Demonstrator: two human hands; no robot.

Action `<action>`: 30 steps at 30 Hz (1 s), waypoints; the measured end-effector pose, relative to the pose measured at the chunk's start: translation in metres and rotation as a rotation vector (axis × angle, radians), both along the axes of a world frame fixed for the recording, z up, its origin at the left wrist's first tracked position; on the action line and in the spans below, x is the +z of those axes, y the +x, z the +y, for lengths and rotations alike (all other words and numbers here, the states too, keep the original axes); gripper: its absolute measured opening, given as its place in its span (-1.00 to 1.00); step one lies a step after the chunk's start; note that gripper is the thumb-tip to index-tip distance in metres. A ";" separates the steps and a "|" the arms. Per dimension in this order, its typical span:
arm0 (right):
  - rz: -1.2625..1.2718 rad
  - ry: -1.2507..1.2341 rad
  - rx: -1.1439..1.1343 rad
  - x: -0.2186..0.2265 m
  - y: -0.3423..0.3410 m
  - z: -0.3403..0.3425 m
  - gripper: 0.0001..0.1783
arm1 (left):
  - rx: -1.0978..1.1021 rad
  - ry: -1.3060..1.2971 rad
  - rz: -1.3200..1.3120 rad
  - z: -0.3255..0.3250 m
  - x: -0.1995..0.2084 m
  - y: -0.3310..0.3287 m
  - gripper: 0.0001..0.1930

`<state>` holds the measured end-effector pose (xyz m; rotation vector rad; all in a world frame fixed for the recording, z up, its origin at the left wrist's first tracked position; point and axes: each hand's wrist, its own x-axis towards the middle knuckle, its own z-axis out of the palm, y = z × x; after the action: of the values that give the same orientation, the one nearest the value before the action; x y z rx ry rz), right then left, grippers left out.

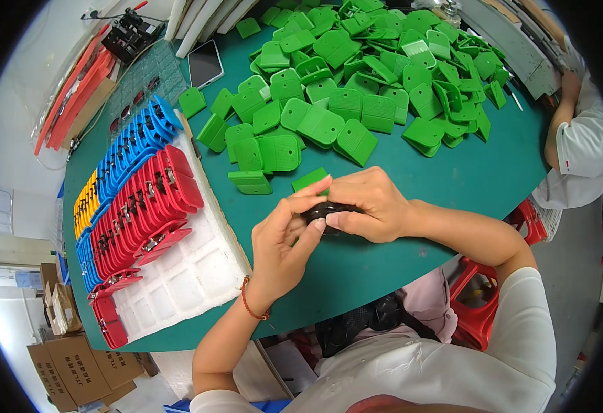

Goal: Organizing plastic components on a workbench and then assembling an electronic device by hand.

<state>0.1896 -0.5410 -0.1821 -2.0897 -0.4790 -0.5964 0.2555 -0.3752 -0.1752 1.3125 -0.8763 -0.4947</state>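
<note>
My left hand (pixel 284 244) and my right hand (pixel 372 206) meet over the table, both closed on a small glossy black piece (pixel 330 212). Fingers cover much of it, so its exact kind is hard to make out. Just beyond my left fingertips a green plastic clip half (pixel 309 180) shows; whether it is touched I cannot tell. Farther back lies a big loose pile of green clip halves (pixel 320 126), flat with rounded ends and a small hole. On the left, rows of red clips (pixel 177 180), blue clips (pixel 146 127) and yellow clips (pixel 85 206) stand packed together.
A white foam tray (pixel 201 275) with square hollows carries the clips. Behind it, a phone-like slab (pixel 206 64) lies on the green table (pixel 411 258). Another person's arm (pixel 564 120) rests at the right edge. Cardboard boxes (pixel 84 368) stand lower left; a red stool (pixel 473 303) is below right.
</note>
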 end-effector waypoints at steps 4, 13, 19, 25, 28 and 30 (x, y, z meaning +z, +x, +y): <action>-0.019 0.007 -0.089 0.005 0.001 0.005 -0.77 | 0.179 0.073 -0.272 0.003 -0.001 0.006 -0.72; 0.005 0.241 -0.038 0.001 0.001 0.008 -0.55 | 0.076 -0.028 0.234 0.000 0.004 0.006 -0.67; 0.051 0.167 -0.078 0.004 0.001 0.012 -0.67 | 0.078 -0.007 0.312 0.002 0.001 0.004 -0.73; 0.103 0.166 -0.093 0.005 0.001 0.009 -0.77 | 0.108 -0.016 0.225 0.003 0.003 0.002 -0.74; 0.141 0.214 -0.073 0.005 0.001 0.008 -0.78 | 0.148 0.002 0.108 0.002 0.002 -0.001 -0.77; 0.183 0.278 -0.071 0.004 0.000 0.009 -0.77 | 0.155 0.003 0.074 0.001 -0.002 0.000 -0.79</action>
<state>0.1899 -0.5319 -0.1782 -1.8789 -0.2052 -0.4771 0.2552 -0.3740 -0.1776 1.3450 -0.7072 -0.4207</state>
